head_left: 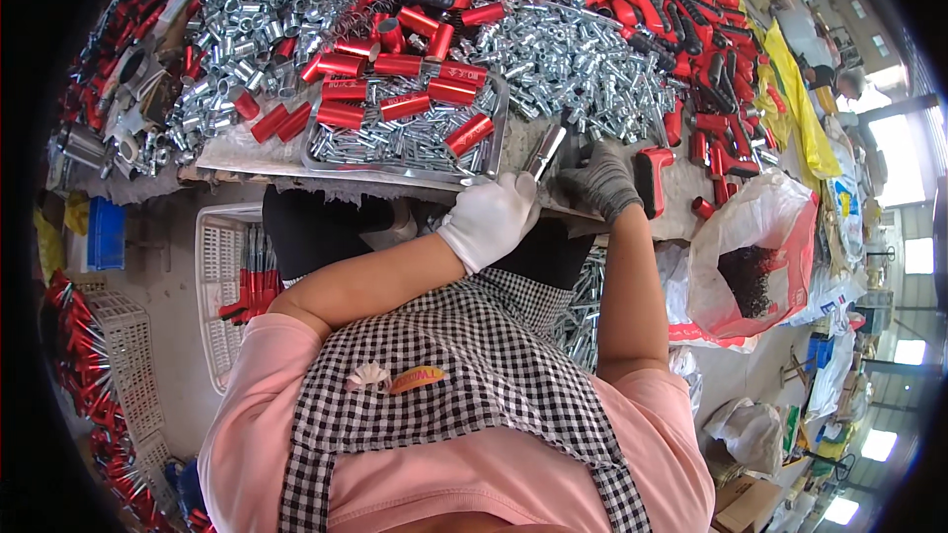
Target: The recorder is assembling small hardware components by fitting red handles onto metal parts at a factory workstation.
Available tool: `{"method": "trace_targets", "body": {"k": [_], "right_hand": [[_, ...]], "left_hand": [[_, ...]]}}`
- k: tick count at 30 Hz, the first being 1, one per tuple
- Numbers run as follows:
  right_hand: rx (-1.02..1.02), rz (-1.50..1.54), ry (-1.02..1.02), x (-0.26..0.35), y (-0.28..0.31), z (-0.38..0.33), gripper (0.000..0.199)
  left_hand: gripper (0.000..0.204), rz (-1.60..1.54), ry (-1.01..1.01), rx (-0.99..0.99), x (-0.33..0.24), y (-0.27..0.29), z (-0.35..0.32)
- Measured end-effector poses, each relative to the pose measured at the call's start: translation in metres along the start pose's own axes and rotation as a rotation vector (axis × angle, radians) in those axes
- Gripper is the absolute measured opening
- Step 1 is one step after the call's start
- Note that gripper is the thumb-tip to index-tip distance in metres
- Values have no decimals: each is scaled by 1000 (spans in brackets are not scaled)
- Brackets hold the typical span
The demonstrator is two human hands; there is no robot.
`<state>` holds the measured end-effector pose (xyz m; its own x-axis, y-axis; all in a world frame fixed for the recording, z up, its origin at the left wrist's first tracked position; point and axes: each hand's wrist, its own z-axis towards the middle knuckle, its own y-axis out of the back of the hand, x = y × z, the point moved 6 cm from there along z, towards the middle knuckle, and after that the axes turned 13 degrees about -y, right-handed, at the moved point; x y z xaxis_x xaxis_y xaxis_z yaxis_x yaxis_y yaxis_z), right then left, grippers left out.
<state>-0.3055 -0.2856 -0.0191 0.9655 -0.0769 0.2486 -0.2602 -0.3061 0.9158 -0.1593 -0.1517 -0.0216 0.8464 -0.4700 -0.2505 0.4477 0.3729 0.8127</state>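
While the left hand (pixel 491 219) in a white glove closes round a short metal rod (pixel 544 151) at the table edge (pixel 247 163), at five o'clock from the tray (pixel 499 118), the grey-gloved right hand (pixel 602 181) curls beside it, contents unclear; the rod looks stiff, smooth, slippery, best gripped mid-shaft.

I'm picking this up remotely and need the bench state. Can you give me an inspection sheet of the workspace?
Surface: workbench heaped with parts.
Job's things: silver metal rod held by left hand in a white glove; right hand in a grey glove beside it at the bench edge.
Clutter: metal tray of red tubes and pins; silver sleeves; red handles.
Grippers: both hands closed.
Cables: nothing seen.
Surroundings: white crate, plastic bag.
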Motion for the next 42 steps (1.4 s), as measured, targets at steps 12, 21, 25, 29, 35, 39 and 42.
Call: {"method": "trace_targets", "body": {"k": [12, 21, 25, 29, 35, 39, 42], "right_hand": [[-72, 106, -116, 5, -6, 6, 64], [218, 432, -34, -28, -5, -9, 32], [84, 615, -14, -89, -16, -56, 17], [-255, 486, 93, -89, -9, -96, 17], [-636, 558, 469, -32, 0, -152, 25], [-420, 343, 458, -31, -26, -137, 29], [-493, 783, 588, -33, 0, -144, 29]], "left_hand": [[22, -26, -30, -47, -3, 5, 6], [22, -99, 13, -105, 2, 8, -4], [26, -226, 20, -167, -2, 7, -2], [30, -232, 32, -159, 2, 7, -5], [29, -220, 39, -140, 3, 3, -3], [31, -201, 5, -150, 2, 1, -2], [30, -201, 49, -149, -2, 8, -1]]}}
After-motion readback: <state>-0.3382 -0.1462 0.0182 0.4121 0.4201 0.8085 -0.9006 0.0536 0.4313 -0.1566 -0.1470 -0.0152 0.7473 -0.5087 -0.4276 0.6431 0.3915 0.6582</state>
